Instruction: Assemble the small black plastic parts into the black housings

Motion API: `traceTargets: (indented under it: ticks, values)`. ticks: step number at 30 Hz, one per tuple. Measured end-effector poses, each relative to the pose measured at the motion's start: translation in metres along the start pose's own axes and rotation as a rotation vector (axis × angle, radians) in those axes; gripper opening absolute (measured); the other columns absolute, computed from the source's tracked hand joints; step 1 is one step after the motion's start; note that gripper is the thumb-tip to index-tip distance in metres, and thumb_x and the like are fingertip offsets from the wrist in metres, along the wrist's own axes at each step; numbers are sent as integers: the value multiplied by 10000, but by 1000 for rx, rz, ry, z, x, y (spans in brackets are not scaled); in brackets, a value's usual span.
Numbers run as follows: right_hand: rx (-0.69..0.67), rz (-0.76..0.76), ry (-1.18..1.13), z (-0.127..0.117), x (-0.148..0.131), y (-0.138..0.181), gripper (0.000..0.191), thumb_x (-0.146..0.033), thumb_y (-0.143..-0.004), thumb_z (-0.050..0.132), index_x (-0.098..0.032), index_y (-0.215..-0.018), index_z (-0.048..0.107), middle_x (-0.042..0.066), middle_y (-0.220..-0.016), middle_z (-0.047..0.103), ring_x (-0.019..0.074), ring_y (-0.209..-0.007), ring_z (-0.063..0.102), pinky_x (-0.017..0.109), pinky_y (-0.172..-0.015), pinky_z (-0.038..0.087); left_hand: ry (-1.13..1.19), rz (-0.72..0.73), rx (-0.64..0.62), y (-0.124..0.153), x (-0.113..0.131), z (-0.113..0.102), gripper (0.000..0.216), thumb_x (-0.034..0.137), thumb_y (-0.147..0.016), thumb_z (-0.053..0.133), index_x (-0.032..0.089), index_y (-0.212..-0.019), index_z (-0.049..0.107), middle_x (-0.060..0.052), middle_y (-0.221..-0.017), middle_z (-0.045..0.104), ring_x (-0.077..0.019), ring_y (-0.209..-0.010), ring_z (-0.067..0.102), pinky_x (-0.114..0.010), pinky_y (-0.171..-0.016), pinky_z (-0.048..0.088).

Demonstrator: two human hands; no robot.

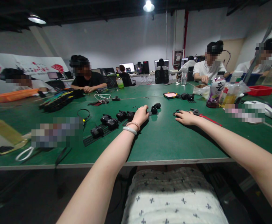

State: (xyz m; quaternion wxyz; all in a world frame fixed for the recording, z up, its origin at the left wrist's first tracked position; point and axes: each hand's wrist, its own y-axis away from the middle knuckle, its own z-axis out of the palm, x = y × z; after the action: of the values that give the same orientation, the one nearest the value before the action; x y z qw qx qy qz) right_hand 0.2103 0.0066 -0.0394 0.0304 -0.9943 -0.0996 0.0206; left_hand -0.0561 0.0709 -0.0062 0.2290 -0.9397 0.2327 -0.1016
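My left hand (pixel 141 115) reaches over a black slotted strip (pixel 89 140), its fingers curled down and partly hidden. Whatever they grip there is out of sight. Several black rounded parts (pixel 110 121) sit along the strip to the left of this hand, and a small pair of black round parts (pixel 155 107) stands just beyond its fingertips. My right hand (pixel 185 118) lies palm down with its fingers stretched out to the left. Beneath and beside its fingertips is a black looped thing (pixel 176 112). Red-handled pliers (pixel 210 120) lie just behind that hand.
Bottles (pixel 216 90) and a red tray (pixel 261 90) stand at the right. A pink-topped box (pixel 170 95) and more black parts (pixel 186 96) lie ahead. At the left are a cable bundle (pixel 56 100), an orange tray (pixel 14 95) and a yellowish container (pixel 2 135). People sit across the table.
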Motion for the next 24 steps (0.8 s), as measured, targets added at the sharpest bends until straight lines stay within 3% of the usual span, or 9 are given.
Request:
traceTargets:
  ticks: [14, 24]
  values:
    - [13, -1, 1, 2, 2, -1, 534, -535, -815, 203, -283, -1263, 347, 96, -1321, 326, 291, -1194, 304, 548, -912, 225, -142, -100, -4, 8, 21, -13, 243, 304, -782, 408, 175, -975, 481, -90, -827, 601, -210, -791, 575, -280, -647, 430]
    - [8, 20, 5, 3, 1, -2, 534, -545, -810, 204, -300, -1265, 339, 86, -1324, 319, 291, -1179, 324, 545, -918, 212, 28, -13, -1, 27, 71, -23, 206, 288, -756, 429, 182, -846, 581, -60, -768, 624, -180, -730, 574, -267, -652, 423]
